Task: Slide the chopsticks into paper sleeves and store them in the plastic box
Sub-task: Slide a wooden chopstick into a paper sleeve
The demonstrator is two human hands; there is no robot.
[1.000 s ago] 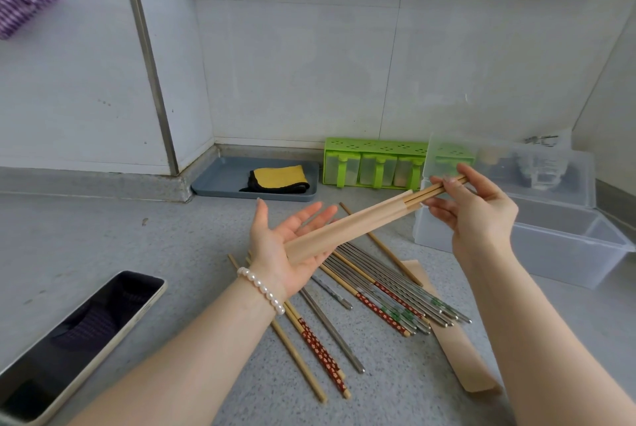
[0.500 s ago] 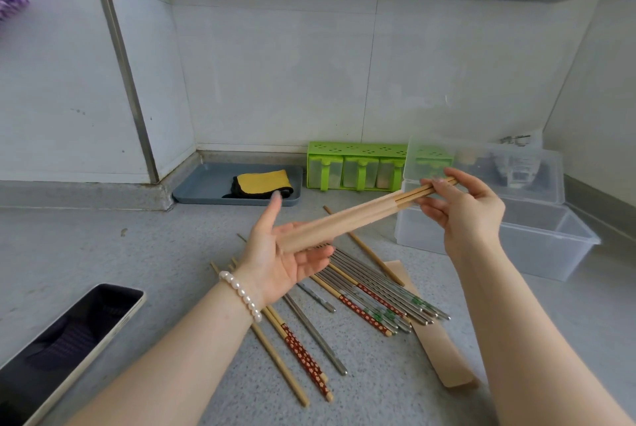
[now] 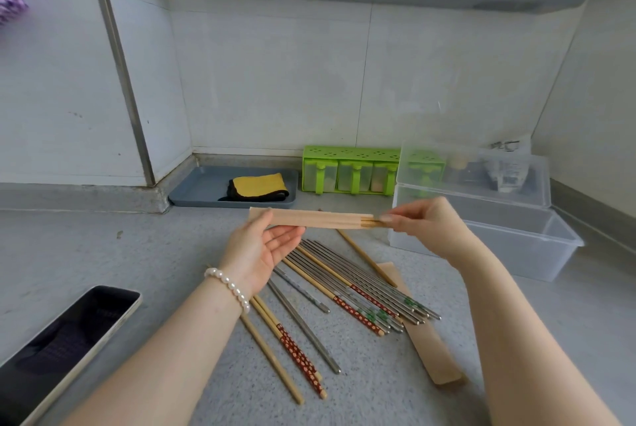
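Chopsticks [image 3: 371,223] pinched by right hand [image 3: 428,226], sleeved.

sleeve [image 3: 309,219] w/ chopsticks [image 3: 371,223] swung level | L hand [image 3: 258,250] now under its left end
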